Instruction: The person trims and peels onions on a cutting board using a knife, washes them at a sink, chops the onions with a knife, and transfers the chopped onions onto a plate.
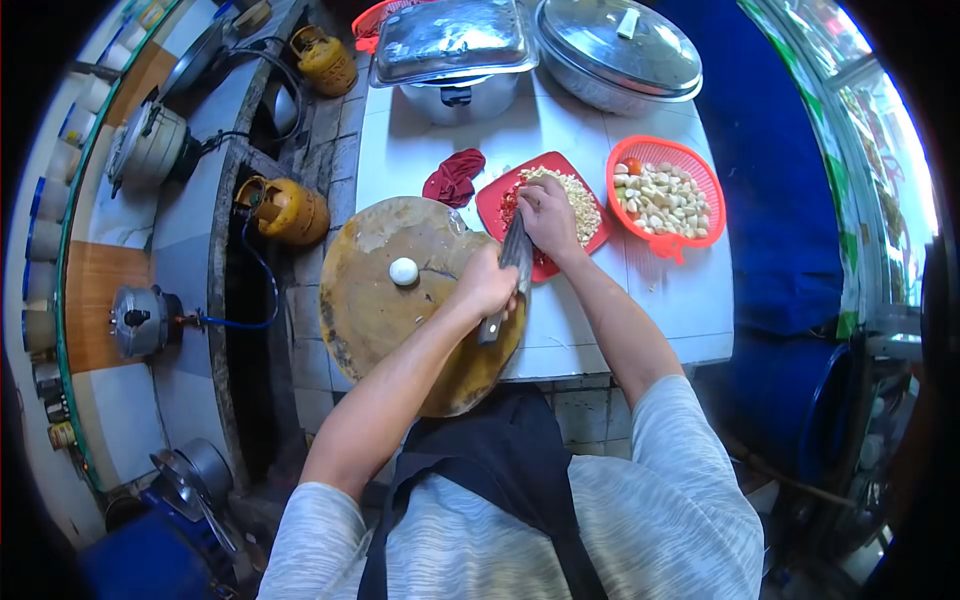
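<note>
My left hand (489, 285) is wrapped round the handle of a knife (517, 250), over the right edge of a round wooden chopping board (375, 340). The dark blade points away from me toward a red square plate (487, 205). My right hand (550, 215) is above that plate, its fingers closed at the far end of the blade; the fingertips are partly hidden. On the plate lie chopped pale pieces that look like garlic (585, 208) and chopped red pieces, perhaps chili (508, 203). A small, smooth white round piece of food (403, 271) sits on the board.
Right of the plate stands a red plastic basket (718, 195) of peeled pale cloves with a tomato (633, 165). A crumpled dark red cloth (455, 178) lies behind the board. Lidded metal pots (460, 100) fill the table's back. Yellow gas cylinders (290, 210) stand left.
</note>
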`<state>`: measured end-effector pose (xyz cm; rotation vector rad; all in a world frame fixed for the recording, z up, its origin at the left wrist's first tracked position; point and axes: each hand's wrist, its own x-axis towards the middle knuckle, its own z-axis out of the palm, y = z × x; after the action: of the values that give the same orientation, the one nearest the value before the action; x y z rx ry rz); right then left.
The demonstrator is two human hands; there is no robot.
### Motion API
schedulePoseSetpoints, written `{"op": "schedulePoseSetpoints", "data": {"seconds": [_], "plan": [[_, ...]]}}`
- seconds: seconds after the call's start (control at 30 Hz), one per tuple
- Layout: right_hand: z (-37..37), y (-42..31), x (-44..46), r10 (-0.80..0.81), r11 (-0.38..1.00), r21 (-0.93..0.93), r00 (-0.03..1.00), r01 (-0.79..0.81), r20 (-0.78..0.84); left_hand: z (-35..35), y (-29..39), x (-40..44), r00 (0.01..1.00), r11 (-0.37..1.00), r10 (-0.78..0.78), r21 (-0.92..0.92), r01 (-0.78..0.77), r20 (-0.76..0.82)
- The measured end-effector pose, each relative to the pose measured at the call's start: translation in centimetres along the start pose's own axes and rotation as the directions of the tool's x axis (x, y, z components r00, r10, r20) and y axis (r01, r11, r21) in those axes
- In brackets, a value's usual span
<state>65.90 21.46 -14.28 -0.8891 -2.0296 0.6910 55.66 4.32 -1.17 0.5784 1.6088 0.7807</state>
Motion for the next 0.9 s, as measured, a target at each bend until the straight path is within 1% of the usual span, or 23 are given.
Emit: {"op": "schedulePoseSetpoints", "data": {"seconds": [0.07,0.13,0.17,0.2,0.23,0.27,0.3,0.33,0.37,0.4,0.47,0.5,0.57,0.6,0.67,0.73,0.77,0.83,0.9], "plan": [[-0.1,1.2,0.3,-0.251,0.958,-0.145,0.968,0.246,-0.015,-0.8,-1.1,-2.9,0.993,0.989,0.024,0.146,-0.007,-0.117],[-0.9,1.0,0.6,-0.262,0.955,-0.155,0.964,0.253,-0.039,-2.0,-0.9,-7.8,0.983,0.972,0.049,0.235,-0.006,-0.179],[-1.7,0.4,0.9,-0.271,0.951,-0.176,0.960,0.256,-0.066,-2.5,-2.8,-9.5,0.981,0.973,0.043,0.232,0.001,-0.187],[-2.2,-0.4,1.2,-0.283,0.946,-0.190,0.955,0.262,-0.094,-3.2,-5.4,-11.2,0.905,0.907,0.328,0.357,-0.221,-0.272],[-2.4,-1.5,1.5,-0.298,0.943,-0.195,0.947,0.271,-0.121,-4.2,-7.2,-12.3,0.746,0.771,0.586,0.500,-0.393,-0.317],[-2.6,-2.6,1.5,-0.244,0.963,-0.148,0.963,0.226,-0.116,-5.6,-8.1,-13.2,0.739,0.778,0.577,0.510,-0.368,-0.348],[-2.4,-4.0,1.1,-0.188,0.979,-0.099,0.976,0.178,-0.107,-7.0,-9.0,-14.4,0.762,0.813,0.503,0.521,-0.259,-0.407],[-1.6,-6.1,0.5,-0.191,0.980,-0.070,0.977,0.185,-0.097,-8.1,-10.0,-15.6,0.779,0.841,0.425,0.520,-0.151,-0.461],[-0.9,-8.3,-0.4,-0.131,0.987,0.103,0.989,0.123,0.075,-8.8,-11.0,-16.8,0.788,0.860,0.343,0.508,-0.045,-0.511],[-0.2,-10.7,-1.3,-0.102,0.966,0.254,0.962,0.035,0.254,-9.2,-12.0,-17.9,0.787,0.872,0.261,0.487,0.057,-0.560],[1.2,-16.8,-3.1,-0.099,0.977,0.211,0.886,0.001,0.452,-10.9,-12.4,-17.3,0.769,0.823,0.309,0.562,0.079,-0.559],[2.8,-17.7,-3.8,-0.113,0.976,0.220,0.884,0.012,0.453,-11.5,-12.1,-17.0,0.760,0.825,0.311,0.559,0.082,-0.570],[6.2,-18.3,-5.4,-0.342,0.929,0.256,0.883,0.267,0.321,-12.0,-11.4,-16.4,0.776,0.736,0.369,0.670,0.092,-0.511],[6.1,-18.9,-5.9,-0.349,0.927,0.256,0.878,0.273,0.327,-11.9,-11.1,-16.6,0.773,0.743,0.368,0.663,0.090,-0.517],[4.8,-19.6,-6.6,-0.244,0.957,0.255,0.860,0.139,0.449,-12.0,-10.2,-16.9,0.810,0.669,0.404,0.741,0.055,-0.425],[3.8,-20.4,-7.6,-0.124,0.975,0.222,0.812,-0.008,0.571,-12.3,-9.8,-17.6,0.848,0.593,0.421,0.805,0.012,-0.322],[3.8,-20.6,-8.1,-0.120,0.978,0.207,0.806,-0.003,0.580,-12.5,-9.8,-17.9,0.848,0.606,0.421,0.796,0.001,-0.322],[3.7,-20.4,-9.0,-0.217,0.971,0.197,0.847,0.136,0.486,-12.7,-9.8,-18.1,0.883,0.550,0.404,0.835,-0.024,-0.240],[3.7,-20.2,-9.4,-0.325,0.944,0.178,0.866,0.277,0.380,-13.4,-9.4,-18.1,0.908,0.480,0.388,0.876,-0.054,-0.157]]}}
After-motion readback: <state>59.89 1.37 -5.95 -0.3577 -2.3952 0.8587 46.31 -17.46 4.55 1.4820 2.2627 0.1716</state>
